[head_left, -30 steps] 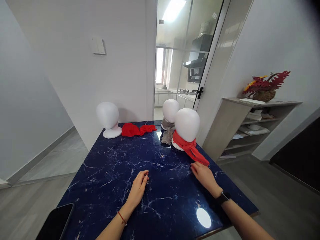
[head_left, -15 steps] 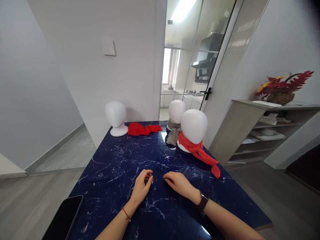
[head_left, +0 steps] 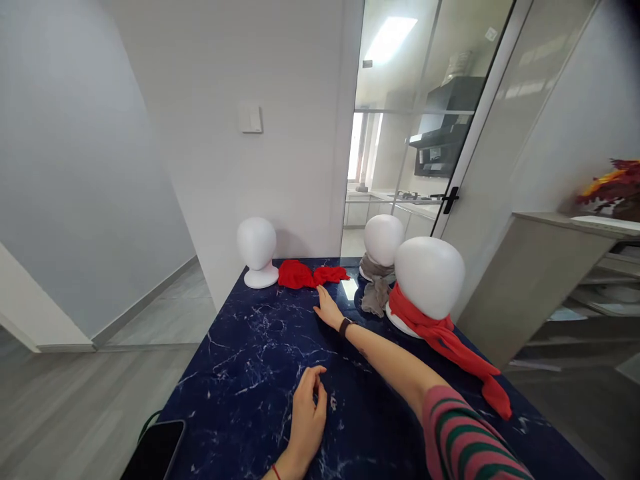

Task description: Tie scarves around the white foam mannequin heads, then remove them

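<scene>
My right hand (head_left: 329,308) reaches out over the dark blue marbled table, fingers stretched and apart, its fingertips at the near edge of a crumpled bright red scarf (head_left: 296,275). Whether they touch the cloth I cannot tell. My left hand (head_left: 309,413) rests near the front of the table, fingers loosely curved, with nothing in it. Left of the red scarf stands a bare white mannequin head (head_left: 257,245). To the right, one white head (head_left: 384,239) wears a grey scarf (head_left: 376,293); a nearer head (head_left: 431,277) wears a coral-red scarf (head_left: 450,347) whose tail trails over the table.
A black phone (head_left: 155,453) lies at the table's front left corner. Behind the table (head_left: 240,400) are a wall and a glass door (head_left: 400,133) with a black handle. A grey shelf unit (head_left: 555,267) stands at the right.
My right hand has moved forward and left from the table's front to the crumpled red scarf. My left hand stays near the front. The view has shifted somewhat.
</scene>
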A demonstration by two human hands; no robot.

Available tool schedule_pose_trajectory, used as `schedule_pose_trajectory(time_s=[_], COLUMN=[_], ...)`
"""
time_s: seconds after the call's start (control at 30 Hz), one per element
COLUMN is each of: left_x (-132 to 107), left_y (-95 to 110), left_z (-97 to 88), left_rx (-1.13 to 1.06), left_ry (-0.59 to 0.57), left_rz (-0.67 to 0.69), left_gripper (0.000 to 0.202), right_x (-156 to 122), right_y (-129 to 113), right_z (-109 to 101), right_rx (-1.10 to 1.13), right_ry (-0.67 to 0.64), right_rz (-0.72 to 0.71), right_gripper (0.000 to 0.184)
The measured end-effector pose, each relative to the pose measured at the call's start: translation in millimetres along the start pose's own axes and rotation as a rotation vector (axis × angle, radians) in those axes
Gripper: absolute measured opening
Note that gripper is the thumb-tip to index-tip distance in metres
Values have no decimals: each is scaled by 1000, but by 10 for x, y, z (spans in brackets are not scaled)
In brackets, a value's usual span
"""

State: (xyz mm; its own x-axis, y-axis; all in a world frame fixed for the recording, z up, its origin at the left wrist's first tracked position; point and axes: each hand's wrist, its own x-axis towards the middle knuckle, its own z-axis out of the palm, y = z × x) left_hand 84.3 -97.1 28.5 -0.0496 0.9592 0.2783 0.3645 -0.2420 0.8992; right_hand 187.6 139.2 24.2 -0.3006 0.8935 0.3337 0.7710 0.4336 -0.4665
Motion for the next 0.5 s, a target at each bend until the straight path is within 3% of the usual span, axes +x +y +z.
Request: schedule_pose_trajectory(time_s=[0.13, 0.27, 0.37, 0.5], left_x=[203, 858, 1478, 2186], left_y=[-70, -292, -567, -939], left_z=[-65, -320, -649, -1073], left_rx=[-15, 88, 225, 377], left_ry=[36, 108, 245, 363], left_rz=[-47, 68, 56, -73], left_gripper=[25, 29, 33, 53], right_x=[687, 947, 820, 225], right_y=[-45, -135, -147, -74], right_z=[189, 288, 261, 60], right_rx=[-38, -93, -147, -182], right_ry=[-12, -60, -96, -149], right_rz=[36, 72, 59, 16], right_gripper=[79, 72, 43, 23])
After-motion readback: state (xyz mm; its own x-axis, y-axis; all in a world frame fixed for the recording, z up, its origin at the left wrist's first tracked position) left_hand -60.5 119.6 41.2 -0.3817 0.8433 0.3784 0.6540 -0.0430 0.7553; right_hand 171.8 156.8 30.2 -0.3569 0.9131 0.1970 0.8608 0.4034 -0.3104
